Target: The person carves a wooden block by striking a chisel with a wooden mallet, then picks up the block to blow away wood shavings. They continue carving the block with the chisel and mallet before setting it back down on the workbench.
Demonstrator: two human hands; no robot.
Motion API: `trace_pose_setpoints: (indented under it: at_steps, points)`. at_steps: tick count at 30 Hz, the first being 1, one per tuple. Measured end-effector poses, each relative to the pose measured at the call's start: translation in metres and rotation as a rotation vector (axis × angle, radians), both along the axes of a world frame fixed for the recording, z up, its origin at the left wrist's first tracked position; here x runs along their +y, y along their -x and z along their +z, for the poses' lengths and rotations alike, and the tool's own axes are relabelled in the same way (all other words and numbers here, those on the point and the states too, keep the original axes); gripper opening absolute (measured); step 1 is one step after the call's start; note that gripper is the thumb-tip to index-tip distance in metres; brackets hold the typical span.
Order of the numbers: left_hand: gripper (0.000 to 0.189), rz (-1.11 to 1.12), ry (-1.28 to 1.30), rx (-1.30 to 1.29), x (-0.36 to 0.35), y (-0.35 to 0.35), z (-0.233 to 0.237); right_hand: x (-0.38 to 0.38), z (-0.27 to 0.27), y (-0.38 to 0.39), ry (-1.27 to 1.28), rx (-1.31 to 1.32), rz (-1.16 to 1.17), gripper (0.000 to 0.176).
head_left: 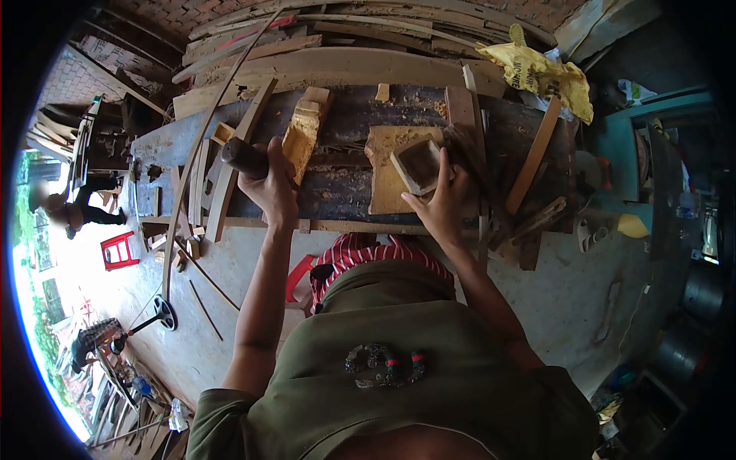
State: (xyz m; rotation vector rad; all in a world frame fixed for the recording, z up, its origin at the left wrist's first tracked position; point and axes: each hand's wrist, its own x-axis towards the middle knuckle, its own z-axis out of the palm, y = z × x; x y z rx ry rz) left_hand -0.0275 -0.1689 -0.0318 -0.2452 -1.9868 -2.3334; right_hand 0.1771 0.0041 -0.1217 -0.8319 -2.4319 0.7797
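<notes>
My left hand [270,188] is closed around a dark, round wooden mallet [244,158], its blunt end pointing up and left. Just beyond that hand lies a hollowed yellowish wood block [304,138]. In my right hand [441,201] is a square, hollowed wooden box [418,165], tilted with its open side up; fingers press on its right side and thumb at its near edge. The box overlaps a flat wooden board [383,184] on the dark workbench [337,201].
Long wooden strips [234,169] cross the bench's left side, and a brown plank [534,157] leans at the right. Stacked timber [337,65] lines the back, near a yellow sack [540,77]. A red stool [117,251] and another person [80,207] are at far left.
</notes>
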Motion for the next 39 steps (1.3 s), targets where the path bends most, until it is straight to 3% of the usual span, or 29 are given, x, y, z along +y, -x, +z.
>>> trace_pose_setpoints:
  at_steps: [7,13,18,21,25,27,30,33,36,39]
  points:
    - [0.021,-0.081,0.019,-0.027,0.016,-0.014,0.019,-0.007,0.009,0.006,0.005,-0.075,0.013,0.123]
    - [0.018,-0.139,-0.016,-0.038,0.028,-0.020,0.024,-0.001,0.034,0.021,0.371,-0.267,0.045,0.124]
    - [0.018,-0.159,-0.028,-0.046,0.027,-0.018,0.016,0.033,0.015,0.019,-0.037,0.031,0.259,0.124]
    - [0.018,-0.161,-0.025,-0.047,0.024,-0.020,0.015,0.040,-0.003,0.028,0.159,0.082,0.394,0.123]
    - [0.020,-0.109,0.028,-0.027,0.019,-0.019,0.024,0.027,0.027,0.027,0.075,0.093,0.373,0.119]
    - [0.019,-0.081,0.026,-0.031,0.012,-0.014,0.020,0.017,0.050,0.026,-0.125,0.122,0.231,0.117]
    - [0.018,-0.050,-0.012,-0.044,0.007,-0.008,0.014,0.017,0.060,0.024,-0.134,0.138,0.166,0.116]
    - [0.018,-0.023,-0.037,-0.046,0.002,-0.007,0.015,0.021,0.062,0.018,-0.140,0.094,0.148,0.116]
    - [0.018,-0.007,-0.018,-0.048,-0.001,-0.004,0.012,0.021,0.053,0.016,-0.122,0.252,0.101,0.118]
    - [0.020,0.001,0.011,-0.062,-0.001,-0.004,0.011,0.020,0.032,0.018,-0.103,0.152,0.179,0.116]
